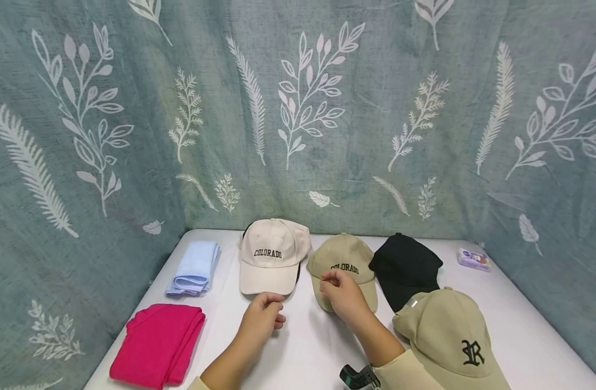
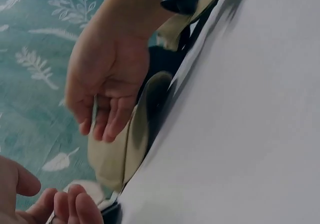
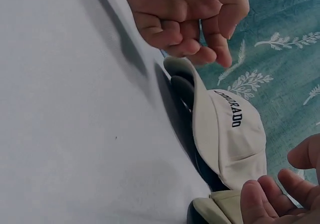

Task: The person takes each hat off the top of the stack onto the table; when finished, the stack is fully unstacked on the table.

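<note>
A cream cap (image 1: 273, 246) lettered COLORADO stands at the back centre, with something dark behind it. Just in front of its brim is my left hand (image 1: 259, 322), fingers loosely curled and holding nothing. Beside it stands a khaki cap (image 1: 344, 252) with the same lettering; my right hand (image 1: 345, 298) hovers over its front, partly hiding brim and lettering. The right wrist view shows the cream cap (image 3: 242, 139) between the left hand (image 3: 185, 19) above and the right hand's fingers (image 3: 275, 199) below. In the left wrist view, the right hand (image 2: 110, 74) hangs relaxed before a khaki cap (image 2: 117, 156).
A black cap (image 1: 407, 268) stands right of the khaki one, and a larger khaki cap (image 1: 451, 330) with an R lies at front right. Folded light-blue cloth (image 1: 195, 268) and folded magenta cloth (image 1: 158, 344) lie on the left. A small packet (image 1: 473, 259) sits at back right.
</note>
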`<state>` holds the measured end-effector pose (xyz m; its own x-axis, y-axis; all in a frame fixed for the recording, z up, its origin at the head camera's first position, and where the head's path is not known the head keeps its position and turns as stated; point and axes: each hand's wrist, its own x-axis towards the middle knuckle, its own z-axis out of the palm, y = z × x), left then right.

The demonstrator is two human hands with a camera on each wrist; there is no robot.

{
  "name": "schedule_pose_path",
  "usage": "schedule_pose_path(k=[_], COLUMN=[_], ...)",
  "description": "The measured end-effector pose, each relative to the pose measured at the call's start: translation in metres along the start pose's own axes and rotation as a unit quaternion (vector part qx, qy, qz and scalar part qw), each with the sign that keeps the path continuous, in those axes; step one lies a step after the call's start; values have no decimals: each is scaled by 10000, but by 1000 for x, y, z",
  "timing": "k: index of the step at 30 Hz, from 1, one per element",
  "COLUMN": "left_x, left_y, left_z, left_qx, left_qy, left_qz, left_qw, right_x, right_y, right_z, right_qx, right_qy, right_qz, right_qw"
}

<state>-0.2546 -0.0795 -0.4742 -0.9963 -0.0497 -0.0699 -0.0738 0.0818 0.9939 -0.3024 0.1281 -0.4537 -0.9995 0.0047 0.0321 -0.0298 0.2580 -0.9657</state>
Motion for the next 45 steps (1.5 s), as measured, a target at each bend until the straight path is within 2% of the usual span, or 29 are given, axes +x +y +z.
schedule_pose_path(k=[5,9,13,17,22,26,30,33,37,41,45], left_x=[17,29,38,43,49,59,69,72,73,72,73], left_y=[2,-1,-9,-16,-16,-15,-14,-12,-12,-15,-20], left_z=[-28,-48,-59,-63,-64,-66,-66,-68,-71,-72,-73], left_qx=[-336,-343,-198,-168,-141,-194,-15,75,-195,-376,-403], left_qy=[381,707,1047,1194,1167,959,879,872,770,774,762], left_qz=[-29,-224,-406,-463,-666,-802,-691,-634,-690,-690,-589], left_qw=[9987,9967,9935,9916,9908,9920,9937,9941,9944,9939,9945], right_x=[8,15,24,29,36,42,49,55,59,62,64], right_y=[-1,-3,-3,-2,4,8,9,8,8,14,20], right_z=[12,20,30,40,48,55,65,72,80,88,93], right_qx=[389,692,782,928,1551,1835,1982,1787,1230,897,824], right_qy=[-22,-9,34,41,85,258,452,739,1134,1074,862], right_qz=[185,292,310,320,574,685,692,582,436,329,211], right_qw=[9991,9972,9964,9952,9862,9803,9767,9794,9849,9896,9926])
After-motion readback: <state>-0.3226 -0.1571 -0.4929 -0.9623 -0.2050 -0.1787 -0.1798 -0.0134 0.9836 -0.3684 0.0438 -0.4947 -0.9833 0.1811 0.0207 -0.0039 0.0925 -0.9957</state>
